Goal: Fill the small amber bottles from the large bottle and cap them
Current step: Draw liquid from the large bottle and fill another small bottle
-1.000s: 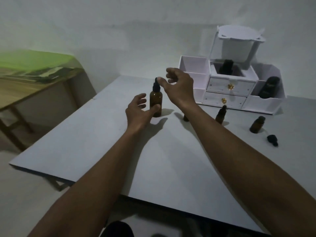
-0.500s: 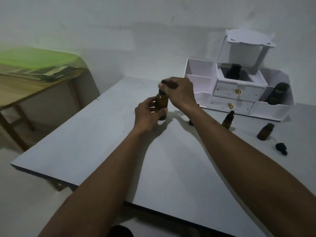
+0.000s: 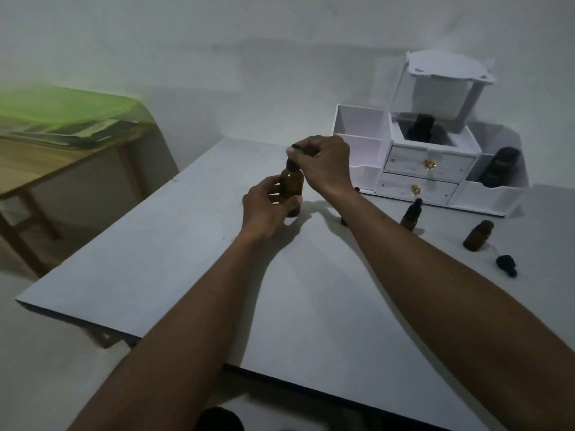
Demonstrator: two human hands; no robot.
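Note:
The large amber bottle (image 3: 292, 185) stands upright on the white table (image 3: 193, 250). My left hand (image 3: 267, 209) is wrapped around its body. My right hand (image 3: 323, 164) pinches its black dropper cap (image 3: 292, 163) from above. To the right stand a small amber bottle with a black cap (image 3: 411, 214) and a small uncapped amber bottle (image 3: 477, 235). A loose black dropper cap (image 3: 506, 265) lies near the uncapped one. Another small dark item (image 3: 343, 221) peeks out beside my right forearm, mostly hidden.
A white organiser (image 3: 420, 178) with two drawers and open side bins sits at the table's back right, holding dark bottles (image 3: 499, 166). A wooden side table (image 3: 46, 163) with a green lid stands to the left. The table's near edge runs below my forearms.
My left hand closed around the large bottle's body and my right hand came down onto its cap. The view shifted slightly, so the bottles appear further right.

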